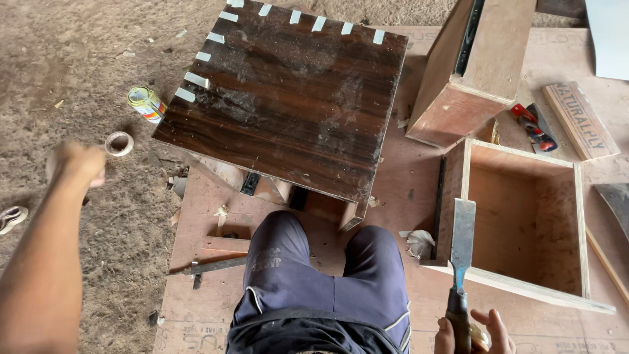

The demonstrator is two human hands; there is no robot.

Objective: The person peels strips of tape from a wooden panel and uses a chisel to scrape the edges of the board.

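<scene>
The right hand (475, 334) grips a wide chisel (460, 262), blade over the rim of an open plywood box (524, 216). The left hand (77, 164) reaches out near a tape roll (119, 143) and a small tin (147, 103) beside a dark laminated panel (288, 98)

A flat-bladed steel chisel (461, 246) with dark handle stands upright, blade over the open plywood box's (524, 223) front wall.

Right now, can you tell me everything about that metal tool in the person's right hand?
It is a chisel with a broad, flat, grey metal blade, scuffed and dull, and a dark handle. The right hand grips the handle at the bottom edge of the picture, so the blade points up and away from the person. The blade shows in front of the near wall of the open plywood box; whether it touches the wood cannot be told.
</scene>
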